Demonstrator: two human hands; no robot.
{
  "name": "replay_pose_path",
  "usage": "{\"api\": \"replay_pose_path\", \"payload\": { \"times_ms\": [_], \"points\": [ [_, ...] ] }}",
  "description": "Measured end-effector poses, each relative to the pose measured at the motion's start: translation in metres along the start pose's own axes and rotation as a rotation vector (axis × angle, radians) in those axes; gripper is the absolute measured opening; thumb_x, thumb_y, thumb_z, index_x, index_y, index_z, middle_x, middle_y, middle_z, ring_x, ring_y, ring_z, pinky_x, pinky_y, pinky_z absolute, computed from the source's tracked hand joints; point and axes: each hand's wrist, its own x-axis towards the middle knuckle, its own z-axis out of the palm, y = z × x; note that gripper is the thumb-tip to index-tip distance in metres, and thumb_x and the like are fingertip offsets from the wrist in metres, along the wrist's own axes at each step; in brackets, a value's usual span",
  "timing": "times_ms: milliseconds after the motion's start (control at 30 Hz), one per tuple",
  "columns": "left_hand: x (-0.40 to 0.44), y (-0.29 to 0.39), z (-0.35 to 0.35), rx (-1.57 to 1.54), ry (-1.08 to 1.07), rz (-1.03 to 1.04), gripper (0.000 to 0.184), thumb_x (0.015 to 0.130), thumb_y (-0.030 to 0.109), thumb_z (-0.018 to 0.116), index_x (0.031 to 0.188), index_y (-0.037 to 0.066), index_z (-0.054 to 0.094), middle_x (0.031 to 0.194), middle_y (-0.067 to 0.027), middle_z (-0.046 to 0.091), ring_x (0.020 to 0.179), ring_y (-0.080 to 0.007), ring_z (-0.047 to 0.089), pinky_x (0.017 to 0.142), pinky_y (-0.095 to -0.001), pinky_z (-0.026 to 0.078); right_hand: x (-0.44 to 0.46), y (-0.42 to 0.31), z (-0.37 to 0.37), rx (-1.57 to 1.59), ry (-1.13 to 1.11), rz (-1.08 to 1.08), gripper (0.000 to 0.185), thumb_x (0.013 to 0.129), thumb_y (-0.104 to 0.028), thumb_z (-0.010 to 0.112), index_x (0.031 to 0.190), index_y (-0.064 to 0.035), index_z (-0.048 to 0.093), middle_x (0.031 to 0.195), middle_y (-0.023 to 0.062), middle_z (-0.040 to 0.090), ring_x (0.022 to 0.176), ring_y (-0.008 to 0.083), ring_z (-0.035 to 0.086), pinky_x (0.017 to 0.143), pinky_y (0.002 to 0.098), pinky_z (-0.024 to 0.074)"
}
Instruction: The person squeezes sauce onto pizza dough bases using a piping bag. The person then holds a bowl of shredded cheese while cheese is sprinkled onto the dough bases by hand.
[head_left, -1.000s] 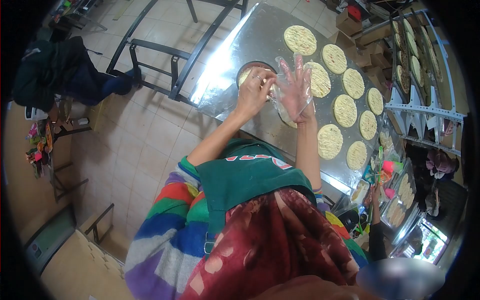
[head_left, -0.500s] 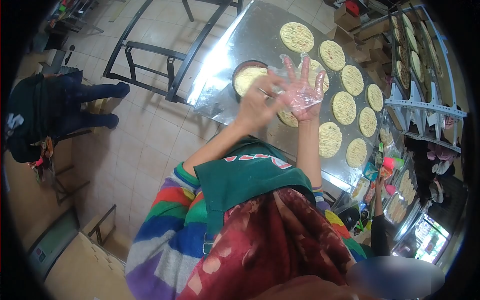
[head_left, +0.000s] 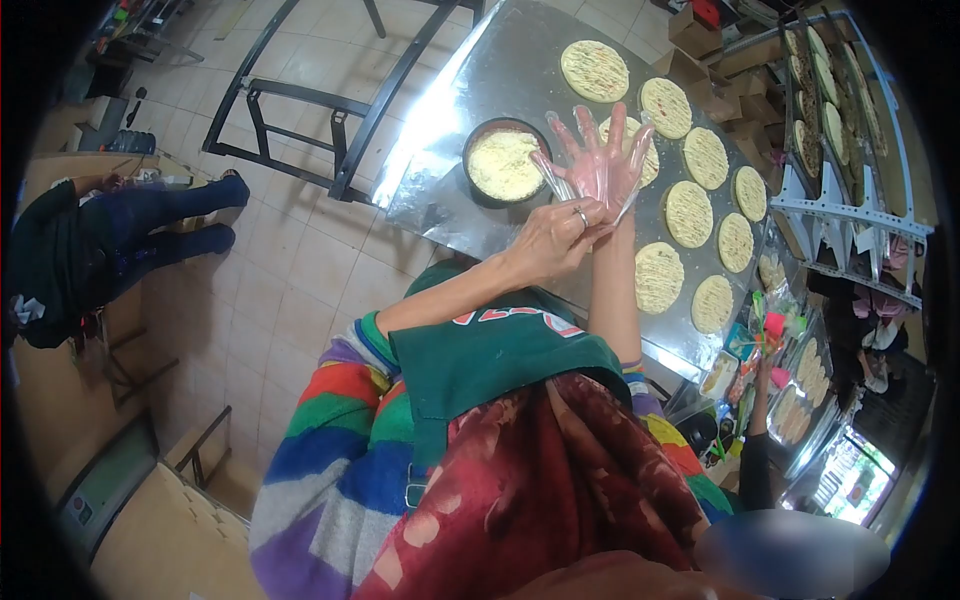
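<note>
Our left hand (head_left: 552, 240) is closed on the wrist end of the clear plastic glove (head_left: 592, 172), which covers our right hand (head_left: 606, 182), its fingers spread wide. Beyond the grip and to its left, a dark bowl (head_left: 493, 202) of pale yellow shreds (head_left: 503, 165) sits on the metal table (head_left: 520, 60); topped rounds (head_left: 689, 214) lie to the grip's right.

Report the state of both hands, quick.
Left hand: closed, fingers pinching the clear plastic glove.
Right hand: open, fingers spread inside that glove, holding nothing.
</note>
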Motion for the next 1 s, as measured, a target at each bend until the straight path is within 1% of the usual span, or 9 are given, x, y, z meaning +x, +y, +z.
{"api": "replay_pose_path", "payload": {
  "times_ms": [133, 333, 367, 433, 467, 567, 767, 867, 1000],
  "points": [
    [-0.007, -0.002, -0.003, 0.036, -0.036, -0.022, 0.01, 0.084, 0.005, 0.061, 0.093, 0.002, 0.058, 0.08, -0.0125, 0.059, 0.073, -0.0287, 0.061, 0.064, -0.0354, 0.047, 0.005, 0.01, 0.013, -0.333, 0.308, -0.13, 0.064, 0.089, -0.062, 0.046, 0.142, -0.0263, 0.038, 0.141, 0.0081, 0.04, 0.126, 0.0367, 0.04, 0.095, 0.0655, 0.0366],
    [-0.043, -0.014, -0.016, 0.063, -0.002, -0.065, 0.018, 0.089, 0.012, 0.059, 0.104, 0.003, 0.06, 0.093, -0.0126, 0.061, 0.086, -0.0254, 0.06, 0.071, -0.0334, 0.048, 0.055, 0.014, -0.068, -1.848, 0.275, -0.163, 0.054, 0.09, -0.04, 0.058, 0.133, -0.0067, 0.051, 0.119, 0.0183, 0.058, 0.106, 0.0263, 0.057, 0.093, 0.0347, 0.0452],
    [-0.05, -0.018, -0.021, 0.102, 0.022, -0.064, 0.021, 0.09, 0.014, 0.058, 0.108, 0.003, 0.059, 0.095, -0.0123, 0.061, 0.088, -0.0236, 0.06, 0.073, -0.0328, 0.048, 0.058, 0.018, -0.074, -1.853, 0.22, -0.094, 0.053, 0.09, -0.036, 0.058, 0.132, -0.0047, 0.051, 0.116, 0.0195, 0.059, 0.104, 0.0271, 0.058, 0.091, 0.035, 0.0454],
    [-0.07, -0.04, -0.03, -0.039, 0.09, -0.46, 0.029, 0.092, 0.019, 0.057, 0.117, 0.006, 0.053, 0.11, -0.0145, 0.057, 0.096, -0.0255, 0.059, 0.078, -0.0354, 0.05, 0.06, 0.028, -0.086, -1.856, 0.112, 0.047, 0.051, 0.089, -0.028, 0.059, 0.131, -0.0007, 0.05, 0.111, 0.0218, 0.062, 0.099, 0.0286, 0.06, 0.088, 0.0354, 0.0459],
    [-0.08, -0.054, -0.034, -0.108, 0.126, -0.658, 0.034, 0.093, 0.022, 0.056, 0.122, 0.007, 0.05, 0.117, -0.0156, 0.055, 0.1, -0.0264, 0.059, 0.08, -0.0368, 0.051, 0.055, 0.035, -0.09, -1.929, 0.032, -0.144, 0.043, 0.088, -0.023, 0.058, 0.124, 0.0011, 0.055, 0.108, 0.0234, 0.063, 0.098, 0.032, 0.061, 0.083, 0.0391, 0.0461],
    [-0.095, -0.09, -0.046, -0.42, 0.352, -1.016, 0.056, 0.094, 0.034, 0.055, 0.138, 0.009, 0.033, 0.13, -0.0135, 0.045, 0.109, -0.023, 0.051, 0.083, -0.0388, 0.048, 0.062, 0.044, -0.097, -1.801, 0.048, -0.019, 0.038, 0.09, -0.023, 0.055, 0.116, 0.0038, 0.058, 0.105, 0.0238, 0.063, 0.098, 0.0353, 0.061, 0.082, 0.04, 0.0456],
    [-0.074, -0.095, -0.055, -0.705, 0.38, -1.093, 0.077, 0.093, 0.051, 0.048, 0.148, 0.016, 0.008, 0.148, -0.0175, 0.019, 0.129, -0.0345, 0.035, 0.09, -0.0452, 0.047, 0.018, 0.043, -0.051, -1.777, 0.14, -0.163, 0.025, 0.089, -0.013, 0.051, 0.108, -0.0025, 0.062, 0.093, 0.0267, 0.064, 0.09, 0.0416, 0.062, 0.079, 0.0417, 0.0485],
    [-0.077, -0.107, -0.044, -0.866, 0.449, -0.914, 0.073, 0.092, 0.05, 0.048, 0.146, 0.012, 0.016, 0.141, -0.017, 0.033, 0.128, -0.029, 0.038, 0.097, -0.0453, 0.041, -0.006, 0.043, -0.044, -1.495, 0.176, 0.032, 0.035, 0.092, -0.02, 0.054, 0.118, 0.0025, 0.057, 0.102, 0.02, 0.065, 0.097, 0.0276, 0.061, 0.084, 0.0378, 0.0461],
    [-0.069, -0.093, -0.041, -0.944, 0.452, -0.772, 0.065, 0.095, 0.042, 0.045, 0.14, -0.001, 0.026, 0.131, -0.0167, 0.044, 0.123, -0.0247, 0.042, 0.102, -0.0359, 0.036, -0.039, 0.013, -0.02, -1.622, 0.104, -0.155, 0.035, 0.094, -0.021, 0.055, 0.126, -0.0049, 0.055, 0.107, 0.0156, 0.064, 0.096, 0.0184, 0.061, 0.083, 0.0311, 0.0494]
  ]
}}
